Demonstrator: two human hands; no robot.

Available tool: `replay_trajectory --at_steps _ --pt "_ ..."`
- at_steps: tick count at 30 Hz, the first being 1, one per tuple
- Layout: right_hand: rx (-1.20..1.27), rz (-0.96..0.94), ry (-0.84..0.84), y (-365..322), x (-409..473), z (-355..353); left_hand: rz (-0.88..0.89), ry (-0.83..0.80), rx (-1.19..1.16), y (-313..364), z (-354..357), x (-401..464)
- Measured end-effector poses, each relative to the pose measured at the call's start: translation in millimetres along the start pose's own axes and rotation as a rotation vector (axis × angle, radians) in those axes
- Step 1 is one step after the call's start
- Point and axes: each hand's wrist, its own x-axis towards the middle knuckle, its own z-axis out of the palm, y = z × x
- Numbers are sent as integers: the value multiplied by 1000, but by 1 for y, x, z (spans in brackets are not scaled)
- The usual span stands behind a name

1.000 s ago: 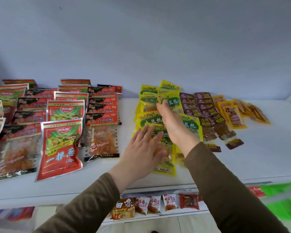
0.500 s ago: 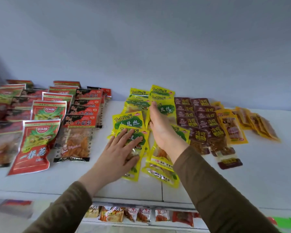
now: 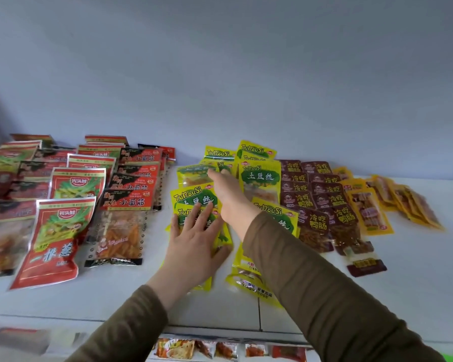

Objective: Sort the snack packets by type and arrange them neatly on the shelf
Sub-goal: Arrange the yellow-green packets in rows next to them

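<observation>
Both hands work the yellow packets (image 3: 259, 178) mid-shelf: left hand (image 3: 194, 241) lies flat, fingers spread, on the front ones; right hand (image 3: 226, 194) reaches back, its grip unclear. Red, maroon and orange groups look sorted; yellow rows need squaring.

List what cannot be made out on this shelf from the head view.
- Yellow packets: several fronts covered by the left hand and right hand.
- Red packets: the leftmost ones are cut off by the frame edge.
- Lower shelf packets: cropped and blurred.
</observation>
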Motion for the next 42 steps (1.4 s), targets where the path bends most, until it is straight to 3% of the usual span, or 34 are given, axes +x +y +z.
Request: replay_trajectory --at_steps 6,17,20,24,27,32,38,42 --pt "-10 -57 142 -4 16 3 48 -1 13 -8 0 6" --pt "27 11 112 -6 35 8 41 1 10 -22 -4 6" --pt "3 -32 187 -5 39 10 40 7 -59 -22 -9 5" --pt "17 -32 220 -10 44 18 -111 144 -179 -23 -21 24" --pt "-28 -14 169 -11 43 28 -199 74 -99 -34 -25 45" --pt "-124 -71 98 3 37 33 -158 38 -117 -45 -11 50" --pt "-4 -176 245 2 44 9 -141 79 -99 -46 -7 47" --pt "-29 -257 181 6 35 12 -143 79 -99 -44 -8 46"
